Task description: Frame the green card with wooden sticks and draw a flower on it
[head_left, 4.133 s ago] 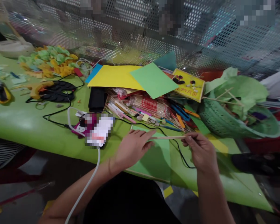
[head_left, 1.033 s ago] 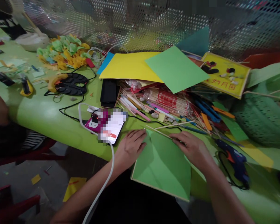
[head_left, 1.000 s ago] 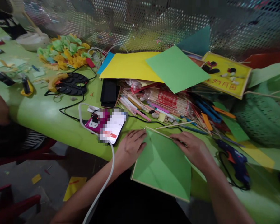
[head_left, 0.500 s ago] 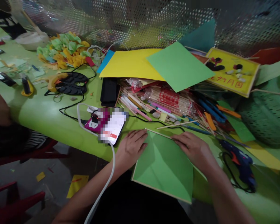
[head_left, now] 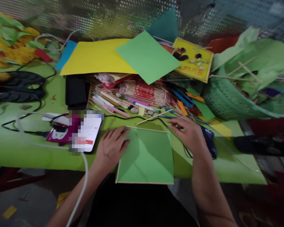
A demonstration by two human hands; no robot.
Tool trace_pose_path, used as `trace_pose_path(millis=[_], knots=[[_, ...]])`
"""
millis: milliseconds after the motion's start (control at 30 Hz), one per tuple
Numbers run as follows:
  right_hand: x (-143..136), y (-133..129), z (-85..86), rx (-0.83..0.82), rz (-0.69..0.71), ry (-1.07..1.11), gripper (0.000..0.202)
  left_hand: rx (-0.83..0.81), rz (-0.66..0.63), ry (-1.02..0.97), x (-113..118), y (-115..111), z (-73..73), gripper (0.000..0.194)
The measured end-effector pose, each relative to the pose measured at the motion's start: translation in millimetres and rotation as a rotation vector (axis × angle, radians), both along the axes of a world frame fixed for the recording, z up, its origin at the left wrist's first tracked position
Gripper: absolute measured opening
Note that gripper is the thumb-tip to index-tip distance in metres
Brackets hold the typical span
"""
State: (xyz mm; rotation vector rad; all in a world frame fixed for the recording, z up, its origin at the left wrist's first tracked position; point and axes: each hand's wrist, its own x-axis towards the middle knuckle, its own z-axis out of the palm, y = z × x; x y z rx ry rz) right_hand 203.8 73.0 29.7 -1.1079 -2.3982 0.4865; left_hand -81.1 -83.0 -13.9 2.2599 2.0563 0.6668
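Note:
A green card (head_left: 146, 157) lies in front of me at the table's edge, with thin wooden sticks along its top, left and bottom edges. My left hand (head_left: 112, 146) holds the card at its upper left corner, its fingertips on the end of the top stick (head_left: 149, 129). Just beyond the card's upper right corner is my right hand (head_left: 188, 134), off the card, fingers slightly apart and nothing visible in them. Behind that wrist, a dark blue glue gun (head_left: 209, 138) lies partly hidden.
Left of the card are a lit phone (head_left: 88, 132) and a purple power strip (head_left: 59, 134) with cables. Pens, stick bundles (head_left: 145, 91) and cutters (head_left: 182, 96) pile up behind, under a yellow sheet (head_left: 97, 58). A green basket (head_left: 232, 97) stands at right.
My right hand has let go of the card's top edge and moved off to its right. My left hand stays at the corner. The view has swung right, bringing the basket more fully into sight.

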Motion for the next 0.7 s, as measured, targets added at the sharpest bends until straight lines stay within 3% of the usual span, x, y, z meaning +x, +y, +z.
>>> trace_pose_path(millis=[167,400,533,700], knots=[[24.0,-0.8,-2.1,0.009,-0.123,0.075,0.012,0.017,-0.015,0.042,-1.1,2.6,-2.0,0.035],[11.6,-5.5,-12.6,-0.032,-0.022,-0.032,0.015,0.002,0.007,0.011,-1.8,2.3,-2.1,0.035],[-3.5,-3.4,-20.8,0.055,0.065,-0.186,0.017,-0.006,0.019,-0.018,-0.3,1.1,-2.6,0.034],[-6.6,-2.7,-29.3,0.163,0.068,-0.314,0.015,0.001,0.021,-0.066,-0.6,-0.5,-4.9,0.032]])
